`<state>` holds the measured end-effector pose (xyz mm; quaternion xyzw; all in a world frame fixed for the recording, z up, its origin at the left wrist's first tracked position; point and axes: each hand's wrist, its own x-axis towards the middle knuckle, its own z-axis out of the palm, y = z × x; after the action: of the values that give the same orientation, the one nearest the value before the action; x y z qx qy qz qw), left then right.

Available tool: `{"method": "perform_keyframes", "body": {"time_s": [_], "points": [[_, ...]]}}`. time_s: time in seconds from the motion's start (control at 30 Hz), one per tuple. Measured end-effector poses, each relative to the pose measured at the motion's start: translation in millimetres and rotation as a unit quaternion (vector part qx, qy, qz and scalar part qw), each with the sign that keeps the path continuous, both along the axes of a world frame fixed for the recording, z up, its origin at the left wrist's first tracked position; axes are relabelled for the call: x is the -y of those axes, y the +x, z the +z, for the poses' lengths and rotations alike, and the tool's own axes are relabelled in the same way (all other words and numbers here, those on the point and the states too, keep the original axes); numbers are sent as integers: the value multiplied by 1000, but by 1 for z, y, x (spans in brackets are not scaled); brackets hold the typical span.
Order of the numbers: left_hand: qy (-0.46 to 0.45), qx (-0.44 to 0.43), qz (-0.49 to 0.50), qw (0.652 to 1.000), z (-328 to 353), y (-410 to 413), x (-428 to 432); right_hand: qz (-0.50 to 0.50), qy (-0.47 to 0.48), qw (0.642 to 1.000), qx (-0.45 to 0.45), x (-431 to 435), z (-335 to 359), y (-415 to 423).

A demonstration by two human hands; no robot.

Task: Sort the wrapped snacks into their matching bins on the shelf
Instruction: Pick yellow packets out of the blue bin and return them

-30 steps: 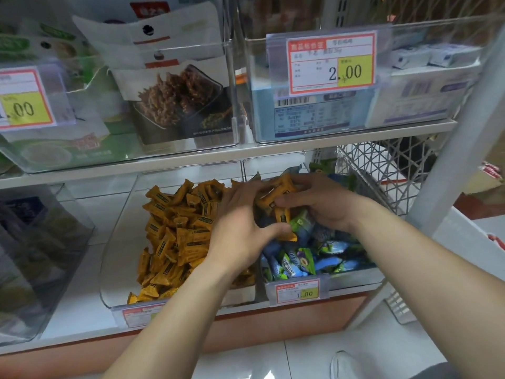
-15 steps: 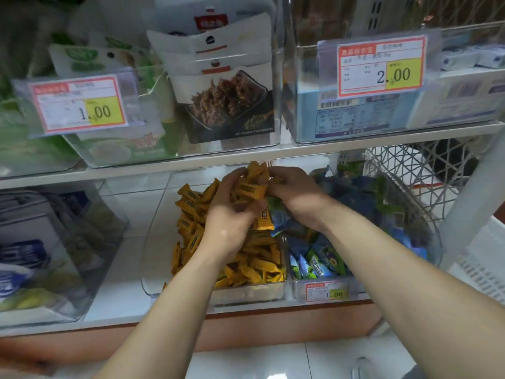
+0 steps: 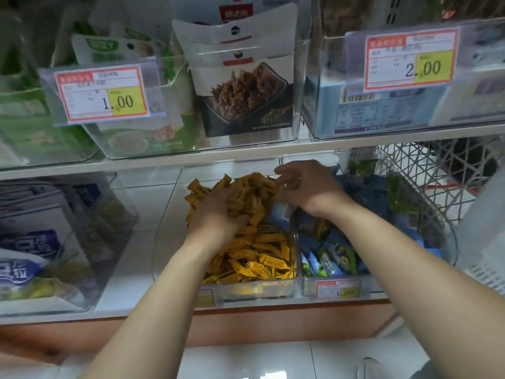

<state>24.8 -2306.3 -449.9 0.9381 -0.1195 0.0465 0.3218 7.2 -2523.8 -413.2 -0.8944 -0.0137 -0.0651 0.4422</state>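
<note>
Our left hand [image 3: 218, 218] clutched yellow snacks [image 3: 247, 191] over their bin [image 3: 170, 220]; our right hand [image 3: 307, 187], fingers spread, touched them. We judged a low release would stop spills rightward.

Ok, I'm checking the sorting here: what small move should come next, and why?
Probably the right hand should drop to pick up the blue packet. It seems to rest on the yellow snacks rather than with the blue and green snacks, just under that wrist, and the hand's fingers are spread, seemingly gripping nothing.
</note>
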Motion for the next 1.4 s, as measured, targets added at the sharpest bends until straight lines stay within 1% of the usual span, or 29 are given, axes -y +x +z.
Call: {"method": "perform_keyframes", "body": {"time_s": [0.07, 0.13, 0.2, 0.27, 0.37, 0.4, 0.43, 0.47, 0.5, 0.53, 0.57, 0.6, 0.63, 0.67, 0.7, 0.73, 0.77, 0.83, 0.97, 1.0, 1.07, 1.1, 1.17, 1.23, 1.27, 1.33, 1.37, 1.4], "points": [[16, 39, -9, 999, 4, -6, 4, -24, 58, 996, 58, 12, 2, -7], [7, 86, -27, 996, 9, -15, 12, -56, 115, 987, 95, 30, 3, -13], [-14, 99, -55, 994, 13, -25, 25, -89, 124, 982, 110, 52, 4, -21], [-31, 78, -91, 992, 15, -37, 41, -108, 80, 985, 111, 75, 2, -29], [-16, 51, -133, 990, 8, -51, 63, -149, -38, 986, 60, 108, -5, -40], [-1, 50, -136, 989, 5, -53, 68, -164, -110, 980, 36, 116, -6, -42], [8, 52, -132, 990, 2, -53, 71, -174, -206, 963, 20, 120, -6, -44], [12, 54, -125, 991, 0, -53, 73, -172, -291, 941, 23, 120, -6, -47], [9, 52, -118, 992, -1, -51, 73, -157, -335, 928, 48, 115, -5, -48], [4, 40, -114, 993, -2, -50, 73, -128, -329, 933, 72, 106, -5, -47], [-3, 21, -114, 993, -3, -49, 72, -85, -292, 950, 72, 95, -7, -47], [-11, 1, -117, 993, -4, -48, 71, -31, -257, 965, 49, 84, -11, -46], [-18, -13, -121, 992, -5, -47, 70, 27, -245, 969, 0, 74, -17, -42], [-24, -22, -126, 992, -5, -47, 69, 73, -265, 960, -52, 67, -22, -38], [-26, -25, -130, 991, -5, -46, 68, 98, -293, 946, -95, 62, -28, -33], [-26, -26, -134, 990, -4, -46, 67, 104, -328, 931, -120, 60, -29, -30], [-25, -27, -137, 990, -4, -46, 66, 102, -358, 920, -123, 59, -30, -27], [-26, -36, -142, 989, -4, -45, 63, 91, -372, 917, -112, 60, -29, -23], [-32, -35, -142, 989, -4, -43, 61, 106, -323, 933, -115, 63, -21, -24], [-28, -24, -141, 989, -4, -43, 62, 104, -303, 942, -103, 66, -18, -26], [-8, 29, -137, 990, -2, -43, 63, 78, -254, 962, -60, 72, -9, -29], [3, 63, -137, 989, 0, -44, 64, 60, -214, 974, -34, 74, -3, -32], [-5, 112, -150, 982, 5, -45, 69, 32, -89, 995, 12, 74, 6, -39], [-59, 118, -168, 977, 10, -47, 75, 35, 27, 998, 42, 66, 10, -44], [-88, 114, -169, 975, 11, -48, 76, 33, 61, 996, 53, 60, 8, -45], [-117, 109, -144, 977, 12, -45, 75, -5, 97, 993, 67, 47, 0, -43], [-119, 102, -123, 980, 11, -43, 72, -33, 92, 993, 60, 41, -5, -41], [-120, 91, -100, 984, 10, -40, 68, -49, 62, 996, 33, 36, -11, -38]]}}
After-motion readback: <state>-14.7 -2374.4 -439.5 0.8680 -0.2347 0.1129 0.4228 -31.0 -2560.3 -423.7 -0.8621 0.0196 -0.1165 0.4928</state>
